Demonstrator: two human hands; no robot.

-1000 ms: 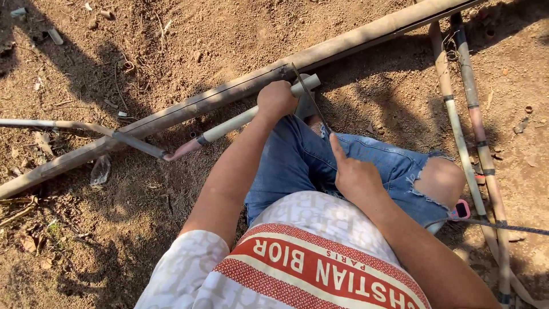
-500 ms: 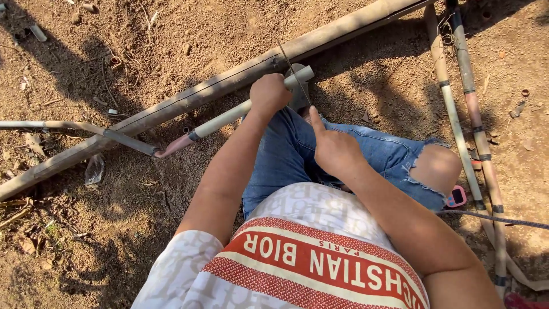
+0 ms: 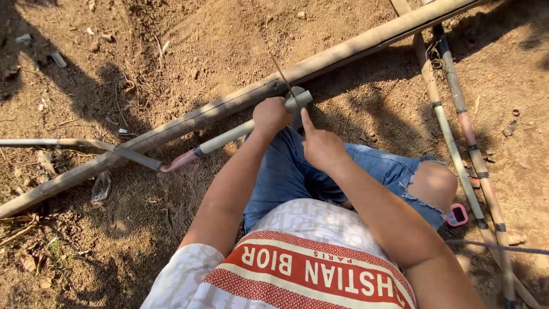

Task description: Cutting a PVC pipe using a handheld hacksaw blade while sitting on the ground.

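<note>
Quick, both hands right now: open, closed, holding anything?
Left hand: closed around the short pale pipe.
Right hand: mostly curled, forefinger stretched to the pipe's end; holds nothing visible.

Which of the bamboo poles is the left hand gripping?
The short pale pole with the reddish tip, gripped by the left hand; the long thick pole behind stays untouched.

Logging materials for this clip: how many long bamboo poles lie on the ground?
3. One thick pole runs diagonally from the lower left to the top right, beyond the hands. Two thinner poles lie side by side at the right. More may lie outside the frame.
</note>
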